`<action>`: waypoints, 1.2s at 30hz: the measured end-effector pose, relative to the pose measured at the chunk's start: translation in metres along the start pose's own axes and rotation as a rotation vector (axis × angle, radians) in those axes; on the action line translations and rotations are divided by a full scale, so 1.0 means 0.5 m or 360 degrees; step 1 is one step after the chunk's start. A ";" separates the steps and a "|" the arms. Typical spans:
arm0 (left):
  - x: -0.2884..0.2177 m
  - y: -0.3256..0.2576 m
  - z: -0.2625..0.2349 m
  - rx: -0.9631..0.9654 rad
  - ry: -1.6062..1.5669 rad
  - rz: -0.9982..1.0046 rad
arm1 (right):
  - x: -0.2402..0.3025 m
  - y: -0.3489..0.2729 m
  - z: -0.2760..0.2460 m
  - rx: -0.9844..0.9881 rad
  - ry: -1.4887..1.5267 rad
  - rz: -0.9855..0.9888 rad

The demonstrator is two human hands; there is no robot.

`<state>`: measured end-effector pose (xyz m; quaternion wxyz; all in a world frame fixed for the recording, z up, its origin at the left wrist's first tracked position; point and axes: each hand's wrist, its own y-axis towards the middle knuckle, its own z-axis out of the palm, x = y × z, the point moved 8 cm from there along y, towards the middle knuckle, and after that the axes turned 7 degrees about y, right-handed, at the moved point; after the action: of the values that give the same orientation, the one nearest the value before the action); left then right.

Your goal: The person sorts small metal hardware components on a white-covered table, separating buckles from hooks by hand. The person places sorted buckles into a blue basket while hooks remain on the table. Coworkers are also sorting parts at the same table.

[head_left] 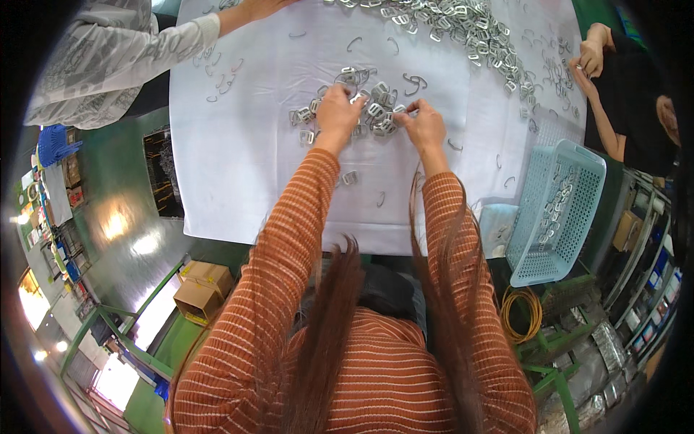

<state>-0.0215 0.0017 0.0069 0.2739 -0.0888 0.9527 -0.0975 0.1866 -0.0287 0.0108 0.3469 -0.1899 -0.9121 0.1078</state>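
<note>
A small heap of silver metal buckles [379,111], flat slotted frames, lies on the white-covered table in front of me. Over the left part of this heap my left hand [340,117] is closed, fingertips down among the buckles; what they pinch, if anything, is hidden. At the heap's right edge my right hand [423,127] pinches a metal buckle [400,109] between thumb and fingers. Thin curved wire pieces [415,84] lie just beyond the right hand. Nearer to me, a single buckle [350,178] rests apart from the heap.
A larger buckle pile [470,29] spreads across the table's far side. At the right edge stands a light blue plastic basket [522,249] holding some metal pieces. One co-worker's sleeve [181,43] reaches in from the left; another co-worker's hands [591,58] work at the far right.
</note>
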 end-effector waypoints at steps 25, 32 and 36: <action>0.162 0.060 -0.112 0.0071 -0.0539 -0.0119 | 0.162 -0.025 0.048 0.0866 0.1878 0.0274; 0.164 0.052 -0.076 0.0502 -0.0870 0.0031 | 0.154 -0.032 0.140 0.0417 -0.0312 -0.0268; 0.221 -0.014 -0.123 0.0901 -0.2354 -0.0327 | 0.209 0.001 0.131 -0.0135 -0.0097 -0.0656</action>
<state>-0.1462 -0.0212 0.0039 0.8367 -0.1448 0.4502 -0.2762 0.0709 0.0117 0.0243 0.3256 -0.0106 -0.9455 0.0018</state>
